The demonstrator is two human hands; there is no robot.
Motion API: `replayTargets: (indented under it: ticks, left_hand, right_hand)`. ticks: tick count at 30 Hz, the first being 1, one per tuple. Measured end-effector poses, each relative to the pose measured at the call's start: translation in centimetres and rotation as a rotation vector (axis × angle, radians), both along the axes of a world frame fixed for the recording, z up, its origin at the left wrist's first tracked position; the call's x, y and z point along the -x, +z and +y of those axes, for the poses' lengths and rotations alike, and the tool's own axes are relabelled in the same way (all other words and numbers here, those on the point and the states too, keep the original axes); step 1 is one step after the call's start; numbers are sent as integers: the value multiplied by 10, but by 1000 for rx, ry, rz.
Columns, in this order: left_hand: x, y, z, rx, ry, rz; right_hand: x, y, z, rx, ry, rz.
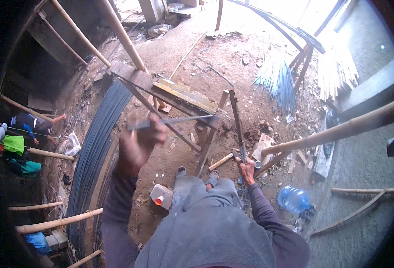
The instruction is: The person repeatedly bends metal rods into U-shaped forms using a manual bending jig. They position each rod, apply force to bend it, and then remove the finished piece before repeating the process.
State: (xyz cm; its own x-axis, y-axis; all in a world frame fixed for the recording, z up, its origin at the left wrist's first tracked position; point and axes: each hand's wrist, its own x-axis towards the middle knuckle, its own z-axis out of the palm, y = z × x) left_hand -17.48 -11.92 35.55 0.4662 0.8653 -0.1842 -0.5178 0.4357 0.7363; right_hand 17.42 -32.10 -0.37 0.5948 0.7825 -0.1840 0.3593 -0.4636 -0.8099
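My left hand point(139, 140) is raised at the left of a wooden bench and blurred by motion. Its fingers look closed on a thin metal rod point(185, 119), which reaches across to the bench's right end. A short grey piece by the fingers is too smeared to name. My right hand point(247, 170) is wrapped round the near end of a long dark metal bar point(237, 118), which points away from me beside the bench. On the narrow wooden bench point(136, 76) lies a yellowish, worn board point(185, 94). Beside my right hand is a wooden-handled hammer point(221, 161).
Long dark steel rods point(92, 165) lie in a bundle on the left. A bamboo pole point(340, 129) slants in from the right, above a blue water jug point(294, 199). A pale container point(161, 196) stands by my feet. At far left is another person point(25, 123).
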Motion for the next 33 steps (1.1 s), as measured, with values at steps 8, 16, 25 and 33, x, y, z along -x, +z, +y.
replayTargets:
  ticks: [8,16,25,33]
  left_hand:
    - [-194,20,135,-755,161,704]
    - [-226,50,191,-1053,729,72]
    - [-210,73,140,-1294,972,61]
    - [-188,-20,56,-2010,-114,-62]
  right_hand:
    - [-23,15,-65,-25,-126,9]
    - [-14,5,-162,82,-322,-6]
    - [5,92,-128,-43,-322,90]
    - [7,235,21,-142,-178,493]
